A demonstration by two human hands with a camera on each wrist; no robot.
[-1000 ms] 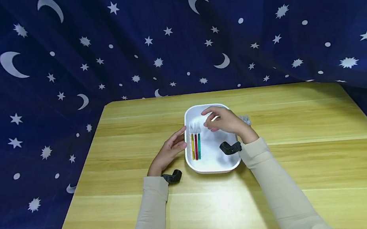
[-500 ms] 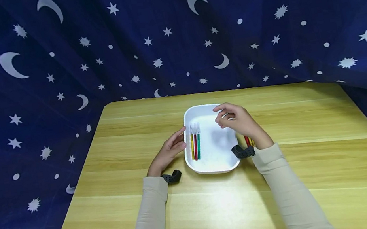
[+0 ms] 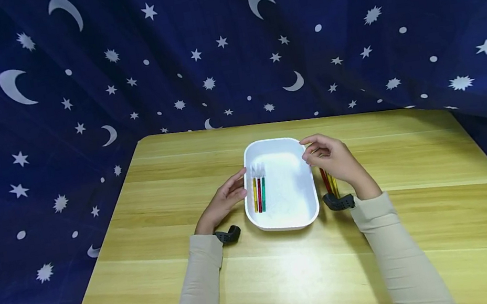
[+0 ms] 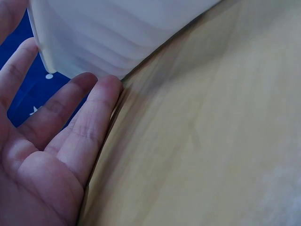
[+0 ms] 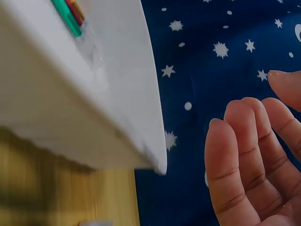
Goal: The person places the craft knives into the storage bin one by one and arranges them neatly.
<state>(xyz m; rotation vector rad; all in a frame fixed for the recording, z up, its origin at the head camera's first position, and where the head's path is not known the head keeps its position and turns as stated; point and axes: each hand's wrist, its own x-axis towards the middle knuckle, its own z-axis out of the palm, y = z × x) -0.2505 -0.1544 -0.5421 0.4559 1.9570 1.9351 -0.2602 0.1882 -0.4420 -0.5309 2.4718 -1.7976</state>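
Note:
A white tray (image 3: 288, 211) stands on the table, with three forks (image 3: 259, 192) lying side by side in its left half, their handles yellow, red and green and their tines pointing away. My left hand (image 3: 223, 203) rests its fingertips against the tray's left side; in the left wrist view its fingers (image 4: 106, 94) reach the lower wall. My right hand (image 3: 336, 161) hovers by the tray's right rim, holding nothing, its fingers (image 5: 223, 150) loosely bent. Partly hidden beneath that hand, more forks (image 3: 331, 180) with red and yellow handles lie on the table right of the tray.
The wooden table (image 3: 151, 294) reaches out on both sides of the tray. Behind it hangs a dark blue cloth (image 3: 214, 29) with moons and stars. A small black device (image 3: 338, 202) sits on my right wrist and a matching one (image 3: 229, 235) on my left.
My right hand has moved right, from above the tray's inside to its right rim, uncovering the red and yellow handles beside the tray. My left hand and the three forks stay put.

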